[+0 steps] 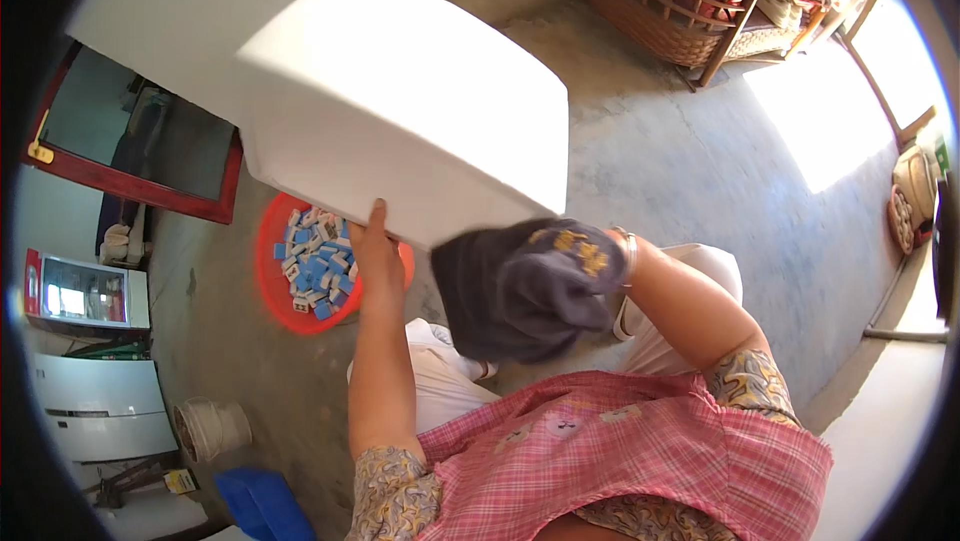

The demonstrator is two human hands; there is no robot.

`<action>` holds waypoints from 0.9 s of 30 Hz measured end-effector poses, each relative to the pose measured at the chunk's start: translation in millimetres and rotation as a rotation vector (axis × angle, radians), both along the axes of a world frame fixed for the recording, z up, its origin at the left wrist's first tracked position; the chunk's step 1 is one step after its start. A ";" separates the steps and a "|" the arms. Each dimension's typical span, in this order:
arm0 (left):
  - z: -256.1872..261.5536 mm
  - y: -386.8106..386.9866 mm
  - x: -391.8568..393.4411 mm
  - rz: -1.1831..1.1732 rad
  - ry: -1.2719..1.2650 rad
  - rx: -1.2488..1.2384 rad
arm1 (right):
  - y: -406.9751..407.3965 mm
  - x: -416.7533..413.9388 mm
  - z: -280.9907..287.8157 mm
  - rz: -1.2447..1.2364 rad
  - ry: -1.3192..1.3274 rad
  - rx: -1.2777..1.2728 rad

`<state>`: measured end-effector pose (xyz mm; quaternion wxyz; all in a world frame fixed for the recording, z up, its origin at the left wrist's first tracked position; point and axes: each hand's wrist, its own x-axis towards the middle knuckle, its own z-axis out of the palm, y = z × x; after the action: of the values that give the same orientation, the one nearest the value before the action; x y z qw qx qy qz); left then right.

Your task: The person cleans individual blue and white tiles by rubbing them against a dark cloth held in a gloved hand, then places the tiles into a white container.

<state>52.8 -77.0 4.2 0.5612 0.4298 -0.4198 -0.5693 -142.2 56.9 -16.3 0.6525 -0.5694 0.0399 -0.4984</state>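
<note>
A large white box-like container (420, 83), possibly a foam box or bin, is held up and tilted in front of me; its inside cannot be seen. My left hand (376, 241) grips its lower edge, with a finger lying along the white side. A dark grey cloth (517, 289) with yellow markings, blurred, covers most of my right hand (616, 252), close to the box's lower right corner. Beyond my left hand, a red plastic basin (274, 293) on the floor holds many blue-and-white mahjong tiles (319, 267), partly hidden by that hand.
A wicker-and-wood stand (675, 23) is at the upper right. A red-framed glass door (135, 192), a white refrigerator (105, 421), a pale bucket (217, 430) and a blue object (266, 503) lie to the left. A tray of round things (900, 218) is at the far right.
</note>
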 end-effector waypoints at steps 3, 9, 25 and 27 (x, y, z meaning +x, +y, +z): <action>6.1 -12.6 23.7 -0.284 -0.078 -0.270 | 16.6 -31.3 7.0 -0.494 0.330 0.224; 8.4 8.0 30.8 -0.245 0.171 0.035 | 1.8 -99.6 68.4 0.500 -0.211 -0.145; 4.2 47.6 18.7 -0.426 0.245 0.174 | -19.7 -81.7 81.0 -0.884 0.517 0.038; 2.0 46.9 10.4 -0.456 0.265 0.183 | -25.1 -83.3 64.0 -0.739 0.199 0.262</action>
<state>63.2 -30.1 6.2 0.4275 0.2946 -0.3755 -0.7678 -225.5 31.8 47.8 0.4894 -0.4741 0.3682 -0.6325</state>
